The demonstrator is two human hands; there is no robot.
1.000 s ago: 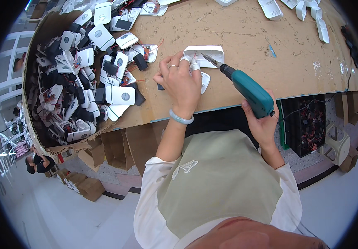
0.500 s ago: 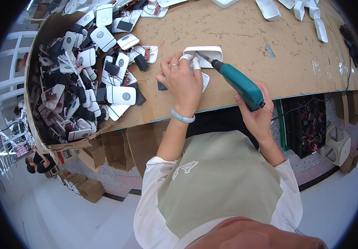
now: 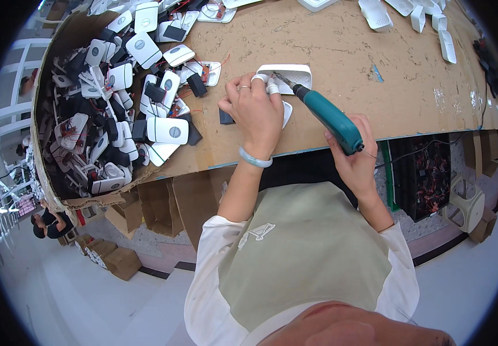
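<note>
My right hand (image 3: 357, 151) is wrapped around the rear of a green electric screwdriver (image 3: 331, 117). Its dark bit slants up and left into a white plastic housing (image 3: 302, 74) that lies hollow side up on the table. At the housing's left end are the bent fingers of my left hand (image 3: 256, 112), closed on it, with white wraps on two fingertips. What the bit touches is hidden by those fingers. Under my left hand, a white plastic piece (image 3: 287, 113) and a small black block (image 3: 226, 117) stick out.
A big carton (image 3: 42, 124) at the left overflows with white device units (image 3: 168, 131), black blocks and red wires. More white housings (image 3: 376, 14) lie along the far right. The screwdriver's cable (image 3: 413, 151) runs right past the table edge. A stool (image 3: 465, 199) stands below; another person (image 3: 51, 224) is at far left.
</note>
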